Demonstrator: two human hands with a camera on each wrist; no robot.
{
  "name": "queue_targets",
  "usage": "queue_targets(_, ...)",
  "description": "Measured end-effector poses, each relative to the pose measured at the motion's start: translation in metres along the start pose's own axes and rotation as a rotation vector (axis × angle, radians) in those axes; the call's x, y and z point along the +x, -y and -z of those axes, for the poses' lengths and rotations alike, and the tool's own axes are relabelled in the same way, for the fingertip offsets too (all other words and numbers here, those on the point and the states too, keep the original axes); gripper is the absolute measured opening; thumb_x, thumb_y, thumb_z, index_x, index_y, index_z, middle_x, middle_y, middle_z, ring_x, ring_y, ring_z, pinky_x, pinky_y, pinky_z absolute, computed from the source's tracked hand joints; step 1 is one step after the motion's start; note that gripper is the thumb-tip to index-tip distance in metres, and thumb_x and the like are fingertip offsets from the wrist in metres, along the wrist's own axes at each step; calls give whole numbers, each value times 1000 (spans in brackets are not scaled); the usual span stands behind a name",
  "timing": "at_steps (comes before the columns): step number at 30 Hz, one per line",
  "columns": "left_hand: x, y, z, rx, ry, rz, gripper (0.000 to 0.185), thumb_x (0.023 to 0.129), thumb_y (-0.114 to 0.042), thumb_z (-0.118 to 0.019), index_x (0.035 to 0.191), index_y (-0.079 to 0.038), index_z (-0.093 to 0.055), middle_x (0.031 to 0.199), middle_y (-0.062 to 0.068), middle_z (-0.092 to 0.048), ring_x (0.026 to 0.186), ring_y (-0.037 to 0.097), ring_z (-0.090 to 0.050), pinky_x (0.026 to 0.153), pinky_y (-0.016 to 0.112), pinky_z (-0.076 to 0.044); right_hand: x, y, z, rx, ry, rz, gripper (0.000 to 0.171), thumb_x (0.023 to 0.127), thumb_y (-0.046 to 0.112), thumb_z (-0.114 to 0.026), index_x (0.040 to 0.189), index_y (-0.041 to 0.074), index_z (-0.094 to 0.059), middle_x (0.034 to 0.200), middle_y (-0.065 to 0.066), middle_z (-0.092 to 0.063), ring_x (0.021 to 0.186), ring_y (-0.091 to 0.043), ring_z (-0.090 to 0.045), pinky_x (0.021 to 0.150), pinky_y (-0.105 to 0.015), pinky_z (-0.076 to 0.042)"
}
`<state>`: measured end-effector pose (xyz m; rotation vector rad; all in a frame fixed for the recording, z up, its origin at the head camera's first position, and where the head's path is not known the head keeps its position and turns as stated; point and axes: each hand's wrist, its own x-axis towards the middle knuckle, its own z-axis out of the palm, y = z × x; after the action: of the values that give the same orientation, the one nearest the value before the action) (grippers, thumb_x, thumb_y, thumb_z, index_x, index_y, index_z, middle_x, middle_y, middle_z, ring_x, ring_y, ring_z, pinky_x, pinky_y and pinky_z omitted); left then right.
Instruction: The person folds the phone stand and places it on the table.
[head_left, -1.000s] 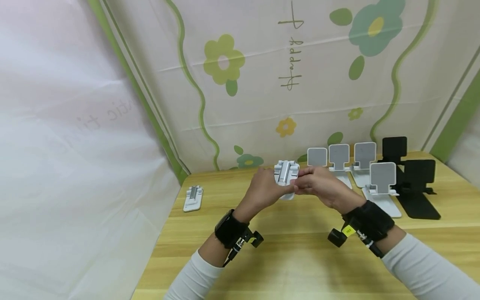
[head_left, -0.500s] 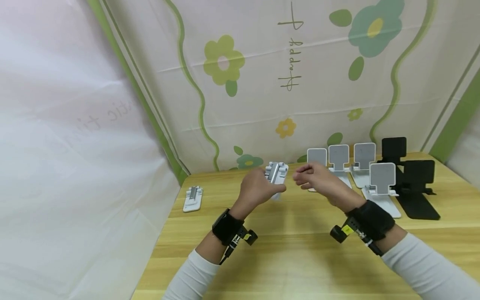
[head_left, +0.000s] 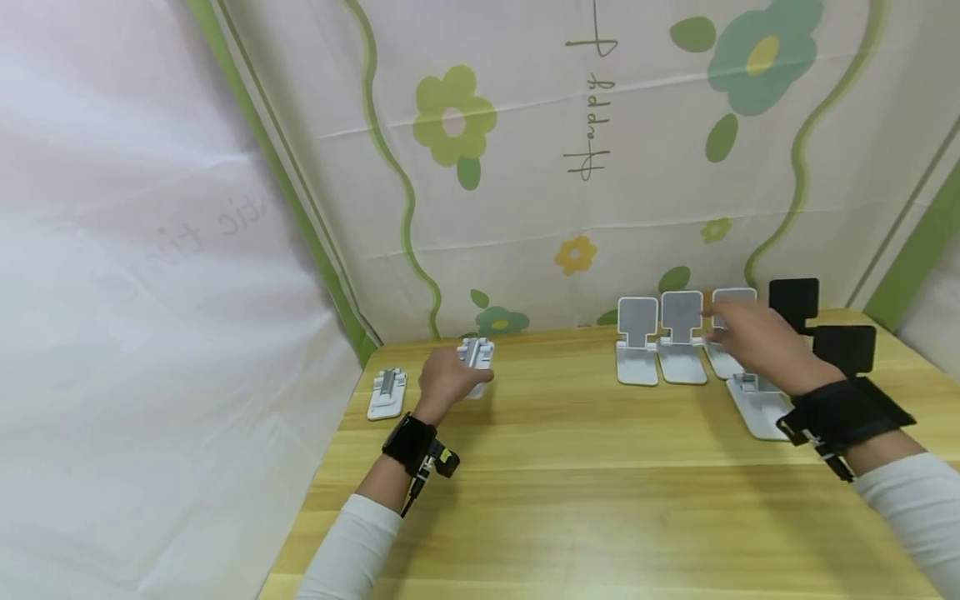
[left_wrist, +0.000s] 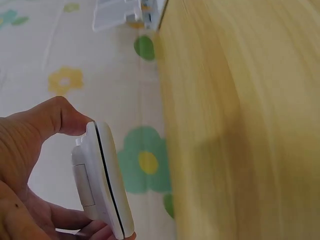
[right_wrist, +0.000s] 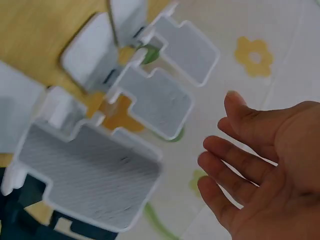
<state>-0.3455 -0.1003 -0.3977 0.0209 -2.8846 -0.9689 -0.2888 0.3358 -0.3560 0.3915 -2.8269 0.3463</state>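
Note:
My left hand (head_left: 444,382) grips a folded white phone stand (head_left: 477,357) over the left part of the table. In the left wrist view the folded stand's edge (left_wrist: 111,180) shows between thumb and fingers. Left of that hand, a second folded white phone stand (head_left: 386,396) lies on the wood. My right hand (head_left: 765,346) holds nothing. It hovers over the group of unfolded phone stands, hiding part of a white one (head_left: 722,360) in the head view. In the right wrist view its fingers (right_wrist: 235,157) are spread loosely beside the grey pads of the white stands.
Two unfolded white stands (head_left: 637,367) (head_left: 681,365) stand side by side at the back. Another white stand (head_left: 761,412) is nearer, partly behind the right arm. Two black stands (head_left: 843,348) (head_left: 793,302) are at the right. A flowered cloth (head_left: 525,208) hangs behind the table (head_left: 570,500).
Both hands were at the folded stand; the right hand let go and moved right over the unfolded stands. The left hand carried the folded stand left, towards the other folded one.

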Motion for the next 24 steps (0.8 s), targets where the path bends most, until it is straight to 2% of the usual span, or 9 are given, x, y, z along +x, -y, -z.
queue_targets(2,6,13,1,-7,-1,29,47,75,-39,-86,60,-16,-49,57,-3,-45,50,13,-42,44,25,-31,-4,-10,-2,-50,-19,-3,35,94,2,-71,125,-12,-62,119,-34,-64,106,-50,-62,79,-58,-55)
queue_targets(5,11,29,2,-12,-5,55,55,78,-38,-84,55,-19,-39,53,-5,-31,47,12,-33,44,26,-25,-8,-21,-4,-65,-28,-28,34,92,-1,-71,123,-12,-63,118,-34,-64,105,-50,-62,76,-57,-55)
queue_targets(9,17,48,2,31,-13,85,55,79,-38,-83,54,-19,-38,54,-5,-31,49,14,-33,47,28,-26,-13,-29,-4,-12,-5,-52,36,91,-7,-67,125,-13,-61,117,-35,-65,103,-49,-63,77,-58,-55)
queue_targets(13,21,61,1,98,-4,102,53,80,-41,-81,55,-19,-40,54,-4,-32,50,15,-34,48,29,-26,-16,-35,-2,22,-3,-38,34,91,-9,-65,125,-13,-62,112,-33,-67,98,-47,-65,78,-57,-55)
queue_targets(19,21,71,-2,172,-7,101,51,81,-44,-81,55,-19,-45,54,-3,-37,52,17,-40,49,31,-30,-16,-41,-2,31,11,-59,30,93,-9,-63,122,-13,-63,106,-29,-69,96,-45,-66,76,-56,-55)
queue_targets(24,21,76,-6,172,-13,106,55,80,-43,-83,55,-19,-40,57,-2,-36,57,19,-42,53,32,-33,-17,-45,-6,20,17,-81,27,95,-6,-61,121,-13,-65,112,-32,-68,100,-48,-65,78,-58,-54)
